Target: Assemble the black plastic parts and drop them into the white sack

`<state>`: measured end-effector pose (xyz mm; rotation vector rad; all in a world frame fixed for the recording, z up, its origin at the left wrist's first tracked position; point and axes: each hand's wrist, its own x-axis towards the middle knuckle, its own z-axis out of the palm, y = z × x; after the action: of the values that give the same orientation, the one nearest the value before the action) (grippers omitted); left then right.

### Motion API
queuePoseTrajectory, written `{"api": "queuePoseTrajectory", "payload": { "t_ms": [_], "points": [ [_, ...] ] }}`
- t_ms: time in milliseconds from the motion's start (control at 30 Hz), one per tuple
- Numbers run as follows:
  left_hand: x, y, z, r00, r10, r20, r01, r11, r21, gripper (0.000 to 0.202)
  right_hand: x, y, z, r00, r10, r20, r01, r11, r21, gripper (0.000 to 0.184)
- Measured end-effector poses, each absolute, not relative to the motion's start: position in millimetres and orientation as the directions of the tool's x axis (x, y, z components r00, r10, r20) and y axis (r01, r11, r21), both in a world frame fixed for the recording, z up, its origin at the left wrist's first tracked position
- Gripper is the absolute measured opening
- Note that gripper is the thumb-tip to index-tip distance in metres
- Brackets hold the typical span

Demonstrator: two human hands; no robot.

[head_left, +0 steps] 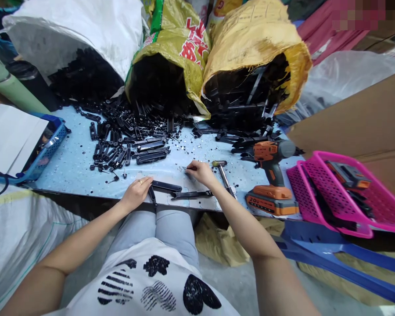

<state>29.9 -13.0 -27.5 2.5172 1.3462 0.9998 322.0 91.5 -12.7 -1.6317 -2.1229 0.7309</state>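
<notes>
My left hand point(137, 192) is closed, with its fingertips on the end of a black plastic bar point(167, 186) at the front of the table. A shorter black piece point(152, 196) angles down from under those fingertips toward the table edge. My right hand point(200, 172) is pinched just above the table, and a small dark thing shows at its fingertips, too small to name. Below it lies another long black part point(192, 194) with a forked end. To the right of that hand rests a hammer point(224, 175) with a yellowish face.
Loose black parts point(118, 140) and pins cover the left middle. Behind stand a white sack point(82, 22), a green-yellow sack point(171, 35) and an orange sack point(246, 35), all spilling black parts. A cordless drill point(271, 175) and pink baskets point(335, 193) are right; a blue basket point(49, 153) is left.
</notes>
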Motion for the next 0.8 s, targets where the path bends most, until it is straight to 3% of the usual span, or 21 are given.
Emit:
{"api": "queuePoseTrajectory", "payload": {
  "t_ms": [333,433,567,667,800],
  "points": [
    [31,-14,-28,0.362,0.785,0.503,0.71,-0.582,0.396,0.029,325,91,-5,-0.21,0.978,0.004,0.777,0.169,-0.607,0.009],
    [30,-13,-28,0.366,0.78,0.507,0.689,-0.594,0.416,0.029,328,73,12,-0.232,0.972,-0.039,0.661,0.128,-0.739,0.02],
    [29,-12,-28,0.353,0.792,0.497,0.667,-0.586,0.46,0.031,323,44,37,-0.447,0.869,-0.213,0.508,0.05,-0.86,0.026],
    [30,-11,-28,0.35,0.794,0.498,0.672,-0.583,0.457,0.03,312,33,50,-0.476,0.838,-0.266,0.635,0.119,-0.763,0.012],
    [31,-12,-28,0.353,0.79,0.502,0.67,-0.588,0.454,0.029,289,29,64,-0.506,0.814,-0.287,0.806,0.327,-0.492,0.005]
  ]
}}
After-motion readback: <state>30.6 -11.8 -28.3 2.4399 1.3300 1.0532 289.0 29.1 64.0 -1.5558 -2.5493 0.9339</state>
